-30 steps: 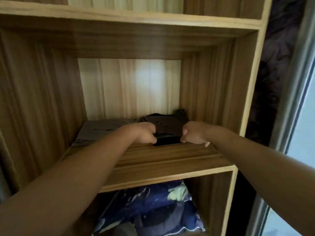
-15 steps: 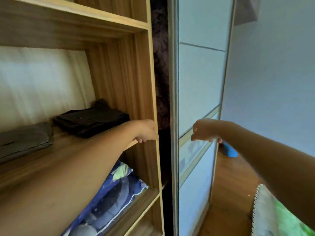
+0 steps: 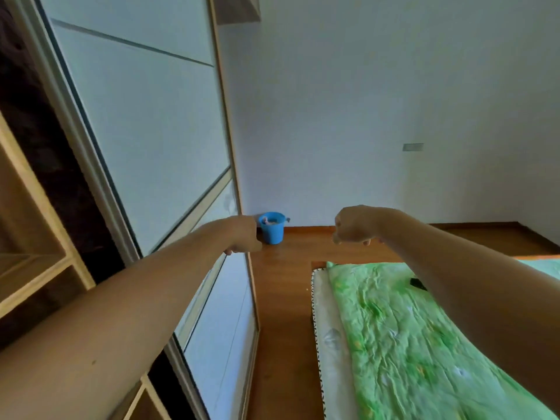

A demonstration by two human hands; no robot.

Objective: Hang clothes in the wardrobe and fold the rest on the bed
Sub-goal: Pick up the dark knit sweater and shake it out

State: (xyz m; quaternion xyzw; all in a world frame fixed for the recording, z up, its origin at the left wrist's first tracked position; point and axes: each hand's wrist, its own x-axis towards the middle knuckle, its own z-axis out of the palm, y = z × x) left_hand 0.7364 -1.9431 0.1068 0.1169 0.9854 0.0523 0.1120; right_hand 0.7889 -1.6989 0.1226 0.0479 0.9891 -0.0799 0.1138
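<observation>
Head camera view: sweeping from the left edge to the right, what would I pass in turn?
Open wardrobe shelves → sliding wardrobe door → left hand → blue bucket → right hand → bed with green quilt, at the lower right.

The left forearm (image 3: 136, 301) and right forearm (image 3: 460, 268) reach forward, bare, at about the same height and well apart. The left hand (image 3: 244, 234) is curled into a fist, holding nothing. The right hand (image 3: 354, 226) is curled likewise (fingertips peek out underneath), also holding nothing.
</observation>
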